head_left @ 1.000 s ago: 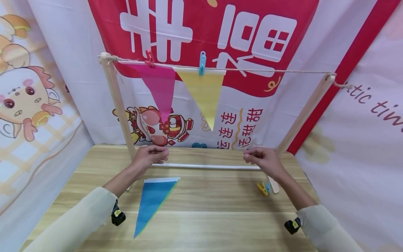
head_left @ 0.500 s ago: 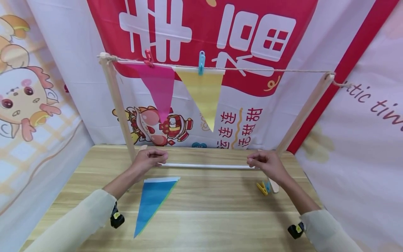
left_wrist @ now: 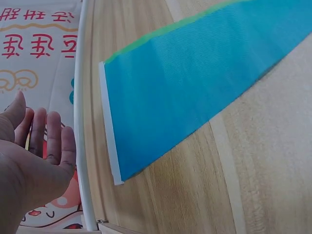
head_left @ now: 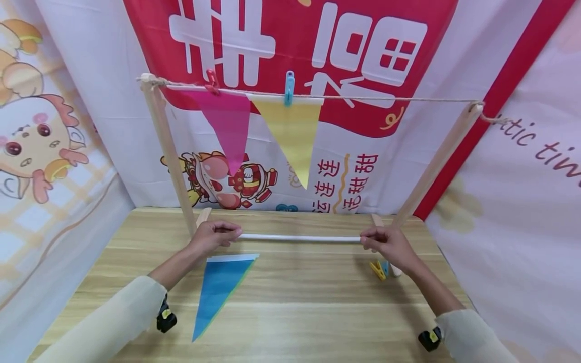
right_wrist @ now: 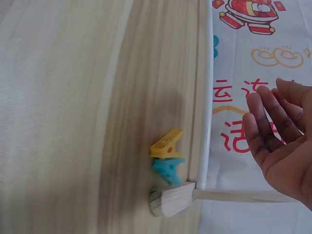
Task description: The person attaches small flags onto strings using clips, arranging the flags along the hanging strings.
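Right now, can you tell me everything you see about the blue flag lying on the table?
The blue flag is a long, thin triangle, perhaps cloth or paper, with faint fine lines across it. A white strip runs along its short end, and one long side has a light green edge. It lies flat on the wooden table, its sharp tip pointing toward the person. Only the table touches it: the left hand is nearby, the right hand farther off.
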Available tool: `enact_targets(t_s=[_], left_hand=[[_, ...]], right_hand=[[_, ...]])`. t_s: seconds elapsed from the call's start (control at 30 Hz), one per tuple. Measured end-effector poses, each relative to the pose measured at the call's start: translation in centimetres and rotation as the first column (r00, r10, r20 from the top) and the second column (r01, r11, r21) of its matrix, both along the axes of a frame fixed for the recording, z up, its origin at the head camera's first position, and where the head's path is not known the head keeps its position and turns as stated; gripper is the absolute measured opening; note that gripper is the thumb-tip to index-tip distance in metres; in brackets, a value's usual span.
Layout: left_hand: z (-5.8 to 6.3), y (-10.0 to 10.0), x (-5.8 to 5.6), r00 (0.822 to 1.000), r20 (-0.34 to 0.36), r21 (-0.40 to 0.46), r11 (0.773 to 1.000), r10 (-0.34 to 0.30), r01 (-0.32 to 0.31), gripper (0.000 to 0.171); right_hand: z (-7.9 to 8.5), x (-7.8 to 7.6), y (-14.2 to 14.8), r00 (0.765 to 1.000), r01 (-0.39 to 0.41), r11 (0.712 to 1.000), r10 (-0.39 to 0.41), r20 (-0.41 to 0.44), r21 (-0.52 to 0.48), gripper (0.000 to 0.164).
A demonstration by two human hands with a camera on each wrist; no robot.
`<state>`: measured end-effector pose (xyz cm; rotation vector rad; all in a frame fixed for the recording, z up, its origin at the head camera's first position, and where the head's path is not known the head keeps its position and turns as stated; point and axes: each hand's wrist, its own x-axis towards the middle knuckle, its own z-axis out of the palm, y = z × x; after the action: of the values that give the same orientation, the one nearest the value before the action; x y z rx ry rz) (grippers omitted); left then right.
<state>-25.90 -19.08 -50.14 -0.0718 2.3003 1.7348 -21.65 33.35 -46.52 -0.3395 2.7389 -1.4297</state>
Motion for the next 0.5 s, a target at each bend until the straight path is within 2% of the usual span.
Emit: enact_targets(t_s=[0.23, 0.4, 0.5], left_hand=[[-0.9, -0.1, -0.1, 1.000, 0.001, 0.001, 1.000, -0.009, 0.009, 0.042], [-1.1, -0.3, 0.1, 1.000, -0.004, -0.001, 1.000, 0.000, 0.000, 0.040], [-1.2, -0.5, 0.1, 1.000, 0.015, -0.022, 1.000, 0.003, -0.003, 0.040]], right_hand=[[-0.9, 0.7, 0.9, 0.997, 0.031, 0.999, -0.034, 0.069, 0.040, 0.028], [-1.4, 0.6, 1.3, 0.998, 0.037, 0.995, -0.041, 0.045, 0.092, 0.025], [-1.6, 0.6, 1.5, 0.998, 0.049, 0.988, -0.053, 0.026, 0.145, 0.022]])
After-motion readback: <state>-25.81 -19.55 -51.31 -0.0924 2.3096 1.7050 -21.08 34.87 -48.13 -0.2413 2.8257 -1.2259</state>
